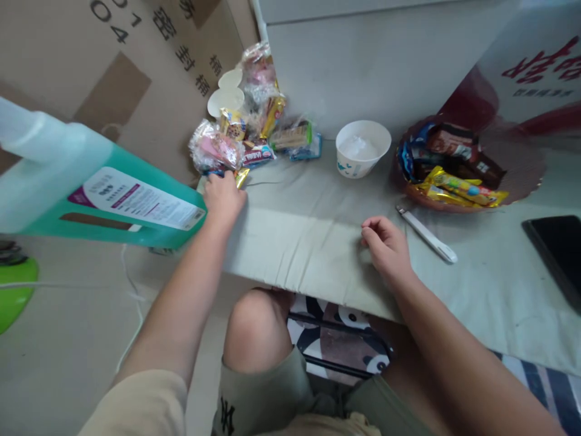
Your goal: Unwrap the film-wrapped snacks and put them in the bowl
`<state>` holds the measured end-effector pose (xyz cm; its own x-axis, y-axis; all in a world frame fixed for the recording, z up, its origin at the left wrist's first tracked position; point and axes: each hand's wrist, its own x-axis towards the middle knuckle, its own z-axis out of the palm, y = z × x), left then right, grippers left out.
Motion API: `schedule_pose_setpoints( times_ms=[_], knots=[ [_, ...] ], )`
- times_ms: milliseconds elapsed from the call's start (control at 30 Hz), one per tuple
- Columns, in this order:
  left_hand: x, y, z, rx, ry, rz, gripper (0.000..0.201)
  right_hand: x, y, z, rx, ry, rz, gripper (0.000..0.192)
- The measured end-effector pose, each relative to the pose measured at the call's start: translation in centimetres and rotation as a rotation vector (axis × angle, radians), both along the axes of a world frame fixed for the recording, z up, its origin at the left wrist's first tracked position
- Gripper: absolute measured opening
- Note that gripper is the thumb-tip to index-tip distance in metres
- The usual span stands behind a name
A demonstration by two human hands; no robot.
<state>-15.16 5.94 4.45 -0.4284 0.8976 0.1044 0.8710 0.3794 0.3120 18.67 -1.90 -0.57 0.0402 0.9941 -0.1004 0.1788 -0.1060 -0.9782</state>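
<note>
Wrapped snacks (269, 121): located in a loose heap at the far left of the cloth-covered table (281, 242). From my remote station I list the view from near to far. Nearest, I see a bare knee (256, 333) below the table edge, with panda-print fabric (345, 345) beside it. Above the cloth, I read the right hand (388, 245) as loosely closed on itself: fingers curled inward, thumb against the index finger. A slim white tool (426, 233) lies just beside it, dark end toward the hand; a dark phone (556, 254) lies farther right. At left, a large bottle of green liquid (136, 188) appears tilted, its lower end near the left forearm. The left hand (223, 197) is at the heap's near edge, beside a gold wrapper (242, 177). Its fingertips are partly hidden; I cannot tell whether they grip a packet. Beyond, a brownish bowl (517, 166) contains further packets; left of it, a paper bowl (356, 166) contains white material. Rearmost, I see a printed carton (59, 48) and a pale panel (363, 66).
</note>
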Motion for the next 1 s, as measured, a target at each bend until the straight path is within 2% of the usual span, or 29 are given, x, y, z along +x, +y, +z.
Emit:
schedule_pose_setpoints(
  times_ms=[133, 200, 267, 367, 433, 500, 567, 633, 700, 767, 833, 900, 1000],
  knots=[
    [1.9, -0.6, 1.0, 0.079, -0.029, -0.052, 0.027, -0.1, 0.1, 0.0, -0.001, 0.046, 0.003, 0.013],
    [3.9, -0.7, 1.4, 0.141, -0.147, -0.11, 0.025, -0.1, 0.1, 0.2, -0.001, 0.07, 0.005, 0.014],
    [6.6, -0.8, 1.4, 0.16, -0.447, -0.175, 0.019, 0.1, 0.2, 0.5, -0.002, 0.093, 0.011, 0.014],
    [11.2, -1.3, 0.7, 0.092, -1.154, -0.174, 0.012, 0.9, 0.3, 1.2, 0.03, 0.046, 0.001, 0.015],
    [13.9, -2.1, -0.2, 0.013, -1.535, -0.135, 0.013, 1.9, 0.3, 1.5, 0.135, -0.133, -0.048, 0.012],
    [15.8, -3.2, -1.2, -0.043, -1.723, -0.107, 0.021, 3.3, 0.1, 1.6, 0.258, -0.415, -0.11, 0.01],
    [17.0, -4.3, -2.2, -0.048, -1.774, -0.1, 0.029, 4.9, -0.3, 1.2, 0.315, -0.683, -0.155, 0.014],
    [17.7, -4.9, -3.0, -0.052, -1.78, -0.11, 0.04, 6.5, -0.6, 0.5, 0.299, -0.86, -0.172, 0.026],
    [18.1, -5.2, -3.4, -0.075, -1.788, -0.126, 0.046, 7.8, -0.8, -0.4, 0.258, -0.968, -0.171, 0.033],
    [18.4, -5.0, -3.5, -0.088, -1.799, -0.151, 0.047, 8.9, -0.9, -0.8, 0.202, -1.026, -0.168, 0.031],
    [18.7, -4.7, -3.4, -0.079, -1.808, -0.194, 0.048, 9.4, -1.0, -0.7, 0.152, -1.022, -0.17, 0.026],
    [18.9, -4.5, -3.3, -0.071, -1.813, -0.242, 0.047, 9.3, -1.1, -0.1, 0.114, -0.921, -0.178, 0.023],
    [19.4, -4.5, -3.3, -0.042, -1.822, -0.256, 0.042, 7.7, -1.6, 1.4, 0.038, -0.533, -0.129, 0.02]
  ],
)
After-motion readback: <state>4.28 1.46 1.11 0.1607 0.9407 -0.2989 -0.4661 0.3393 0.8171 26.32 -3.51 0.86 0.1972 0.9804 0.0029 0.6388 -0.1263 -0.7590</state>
